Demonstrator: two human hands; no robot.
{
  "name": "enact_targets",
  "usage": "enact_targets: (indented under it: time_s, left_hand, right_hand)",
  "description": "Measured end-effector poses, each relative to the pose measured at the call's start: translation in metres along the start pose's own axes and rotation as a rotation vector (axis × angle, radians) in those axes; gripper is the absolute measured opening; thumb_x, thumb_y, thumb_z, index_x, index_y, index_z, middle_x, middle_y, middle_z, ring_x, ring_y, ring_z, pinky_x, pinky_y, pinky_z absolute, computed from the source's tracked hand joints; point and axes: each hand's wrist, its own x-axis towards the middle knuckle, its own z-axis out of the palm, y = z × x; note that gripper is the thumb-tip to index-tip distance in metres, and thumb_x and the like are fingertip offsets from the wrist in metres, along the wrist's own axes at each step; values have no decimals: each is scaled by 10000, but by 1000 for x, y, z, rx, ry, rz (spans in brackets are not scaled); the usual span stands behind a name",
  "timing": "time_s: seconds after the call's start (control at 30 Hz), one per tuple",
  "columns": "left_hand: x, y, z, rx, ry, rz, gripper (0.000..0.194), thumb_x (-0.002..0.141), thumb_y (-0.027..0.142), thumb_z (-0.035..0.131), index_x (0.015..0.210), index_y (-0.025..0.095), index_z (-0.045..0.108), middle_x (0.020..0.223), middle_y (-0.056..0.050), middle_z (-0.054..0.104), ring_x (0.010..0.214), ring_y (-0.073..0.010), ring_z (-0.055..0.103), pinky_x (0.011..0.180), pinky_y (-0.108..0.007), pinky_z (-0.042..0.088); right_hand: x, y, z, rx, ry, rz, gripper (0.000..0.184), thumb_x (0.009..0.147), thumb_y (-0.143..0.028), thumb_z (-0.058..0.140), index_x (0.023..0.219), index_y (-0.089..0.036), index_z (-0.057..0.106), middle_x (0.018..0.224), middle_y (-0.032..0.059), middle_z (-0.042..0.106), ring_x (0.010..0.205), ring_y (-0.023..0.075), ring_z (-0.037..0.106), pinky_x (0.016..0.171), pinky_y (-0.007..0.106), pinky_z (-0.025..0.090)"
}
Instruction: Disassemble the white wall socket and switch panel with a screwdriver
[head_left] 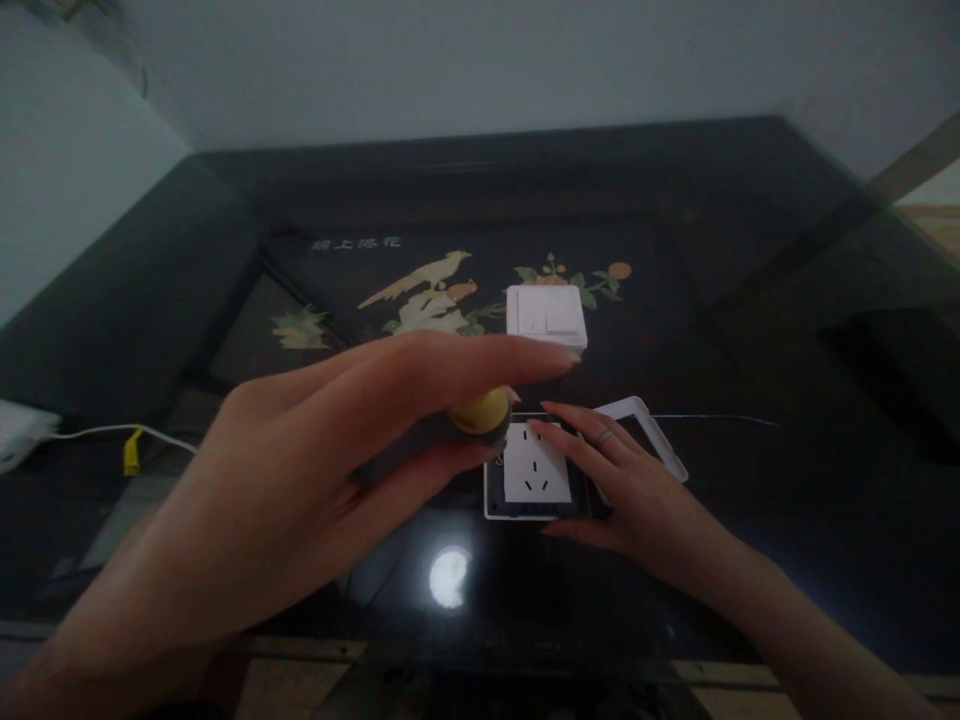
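Observation:
My left hand is raised close to the camera, with thumb and fingers closed round a screwdriver. Its yellow handle end points up at me; the shaft and tip are hidden. Beneath it, a white wall socket lies face up on the dark table, its cover frame off and its dark mounting plate showing. My right hand, a ring on one finger, grips the socket's right side, fingers on the upper edge and thumb at the lower. A loose white cover frame lies just behind that hand, partly covered.
A white switch panel lies beyond my left fingers on the glossy black tabletop, which bears a bird-and-flower picture. At the left are a white device and a white cable with a yellow tag. A wall rises behind.

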Motion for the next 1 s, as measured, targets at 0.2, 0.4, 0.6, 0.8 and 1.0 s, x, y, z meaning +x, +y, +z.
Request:
enact_targets:
  time_s: [0.2,0.4,0.6,0.8,1.0]
  left_hand:
    - [7,1,7,24,90,75,283,901,309,672,1172,242,622,1138,17,711,1037,-136,681,996,-203,524]
    - [2,2,-3,-21,-66,57,513,926,179,589,1412,288,464,1246,38,687,1070,-147,686,1011,-234,528]
    - [6,2,9,55,143,85,248,856,295,731,1090,301,649,1067,65,713,888,-131,697,889,-200,569]
    - [4,1,2,-89,1,-2,514,917,158,595,1400,290,480,1240,14,671,1106,-164,668,990,-252,536]
    - [5,2,5,42,103,32,358,831,170,740,1167,247,646,1072,39,733,903,-127,715,850,-208,562]
  right_hand:
    - [1,-1,0,-22,3,-22,824,743,-324,796,1448,-177,395,1499,179,437,1364,341,443,1054,566,479]
    - [0,-1,1,-11,6,-7,817,751,-319,788,1453,-199,387,1507,167,429,1378,340,428,1062,568,471]
    - [0,0,1,27,8,0,805,770,-335,763,1470,-233,378,1515,152,429,1382,334,432,1072,575,461]
    - [0,-1,0,-6,-4,3,814,752,-314,782,1457,-205,388,1513,162,431,1373,334,439,1054,562,480]
    - [1,-1,-1,-10,-6,-4,811,745,-316,791,1445,-177,408,1500,175,441,1364,338,447,1044,551,492]
